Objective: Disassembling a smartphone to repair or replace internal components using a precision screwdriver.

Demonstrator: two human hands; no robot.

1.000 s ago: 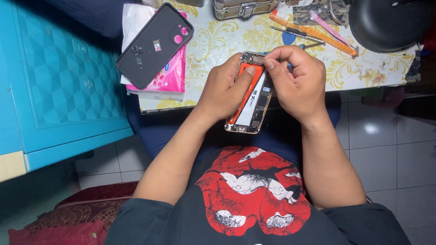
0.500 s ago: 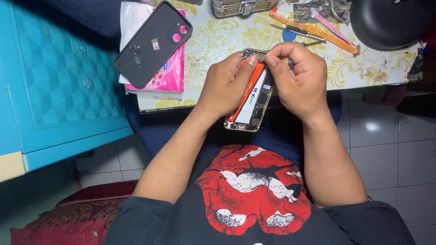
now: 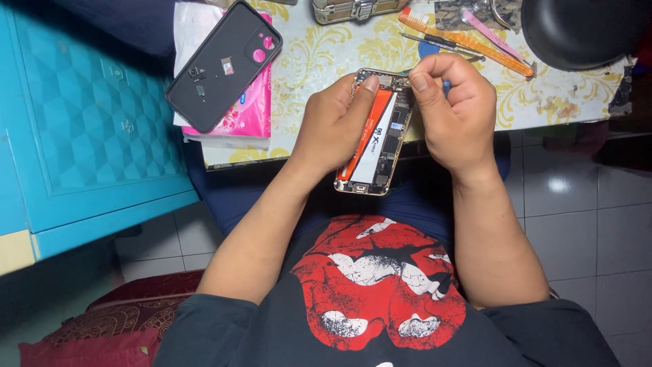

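Both hands grasp an opened phone [image 3: 374,143] at centre frame, just above the counter [image 3: 319,61] edge. Left hand [image 3: 336,126] grips its left side, thumb on the orange-and-white battery. Right hand [image 3: 454,112] pinches the phone's top right corner. A black phone case [image 3: 221,64] lies on a pink packet [image 3: 251,112], upper left.

Opened phone [image 3: 375,136] left edge hidden under left hand [image 3: 333,129]; black bowl [image 3: 584,30] (top-right) cut off by frame.
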